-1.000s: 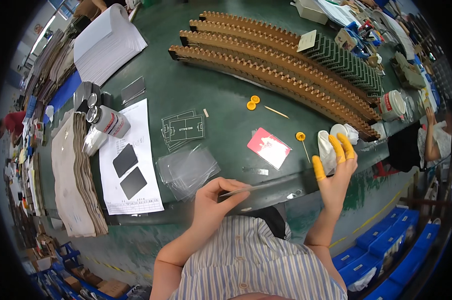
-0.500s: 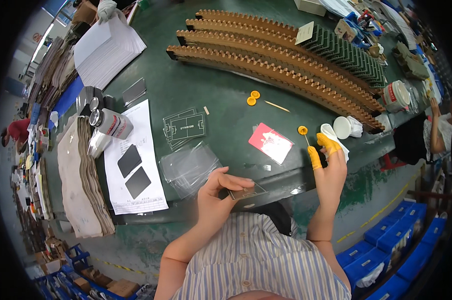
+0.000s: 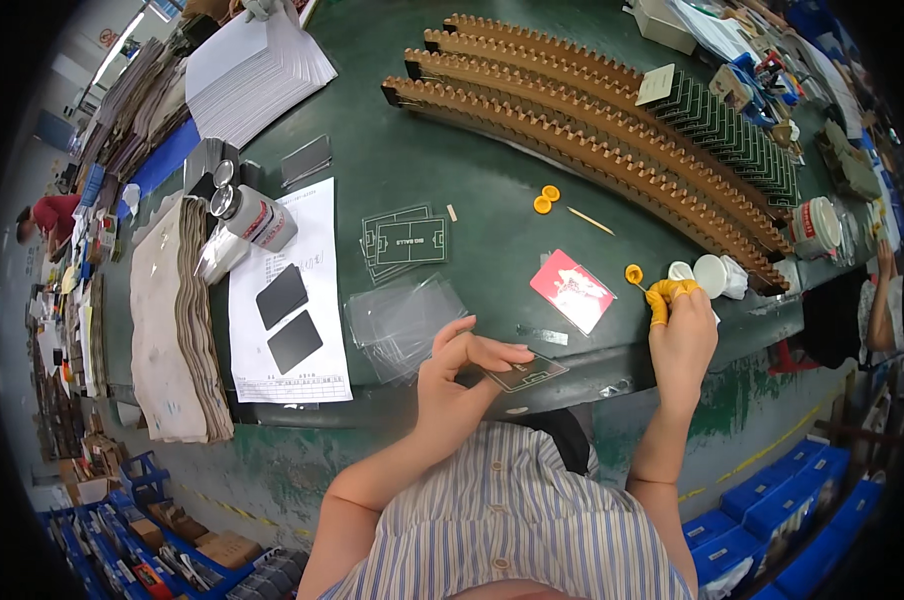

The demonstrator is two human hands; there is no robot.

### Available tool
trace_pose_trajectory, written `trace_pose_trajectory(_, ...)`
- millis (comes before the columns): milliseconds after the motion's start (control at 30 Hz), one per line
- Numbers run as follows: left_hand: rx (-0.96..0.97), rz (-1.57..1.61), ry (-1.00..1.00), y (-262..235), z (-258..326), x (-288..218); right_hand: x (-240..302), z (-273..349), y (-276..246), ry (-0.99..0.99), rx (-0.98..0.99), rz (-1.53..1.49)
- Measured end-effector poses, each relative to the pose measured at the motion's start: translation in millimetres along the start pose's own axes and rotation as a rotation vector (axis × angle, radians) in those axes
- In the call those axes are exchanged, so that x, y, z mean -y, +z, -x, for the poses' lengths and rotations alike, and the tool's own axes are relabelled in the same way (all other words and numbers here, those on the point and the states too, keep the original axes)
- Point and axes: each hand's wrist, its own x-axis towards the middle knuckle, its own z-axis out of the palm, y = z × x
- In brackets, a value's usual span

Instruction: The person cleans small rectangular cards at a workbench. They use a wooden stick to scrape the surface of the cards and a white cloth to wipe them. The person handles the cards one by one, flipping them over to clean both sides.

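My left hand (image 3: pixel 467 370) pinches a dark card (image 3: pixel 532 373) with pale line markings, tilted over the table's front edge. On my right hand (image 3: pixel 684 335), yellow finger covers (image 3: pixel 664 296) sheathe the thumb and a finger. Those fingertips are bent together beside a white cloth, partly hidden under the hand; what they grip, if anything, is hidden. A small yellow ring (image 3: pixel 633 273) with a thin stick at it lies just left of them. Between my hands rests a red-and-white card (image 3: pixel 574 291). Clear plastic sleeves (image 3: pixel 397 320) and several line-marked cards (image 3: pixel 409 242) lie left.
Long notched wooden racks (image 3: pixel 572 125) cross the back, with dark cards (image 3: pixel 727 135) standing in the right end. A toothpick (image 3: pixel 591 221) and two yellow rings (image 3: pixel 545 199) lie midtable. At left are a paper sheet (image 3: pixel 317 270), metal-capped bottles (image 3: pixel 272 222) and a card stack (image 3: pixel 177 320).
The view has shifted, moving the table rightward in the picture. My right fingers have curled in from a more spread pose. The card in my left hand has tipped, showing more of its face.
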Motion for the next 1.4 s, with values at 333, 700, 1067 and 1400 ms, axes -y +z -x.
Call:
trace_pose_trajectory(333,-0.166,0.257,-0.136,3.9,-3.5,-10.1,-1.5,10.8,7.0,0.026,-0.233,-0.097)
trace_pose_trajectory(700,-0.132,0.049,-0.036,2.3,-5.4,-10.9,-18.1,5.4,-5.2,-0.104,-0.017,-0.083)
trace_pose_trajectory(1067,-0.189,-0.067,0.070,1.7,-5.8,-1.3,19.6,10.7,1.2,-0.180,-0.134,-0.466)
trace_pose_trajectory(1400,-0.200,-0.194,0.117,-3.7,-2.9,1.0,37.8,2.0,21.2,-0.221,-0.059,-0.527)
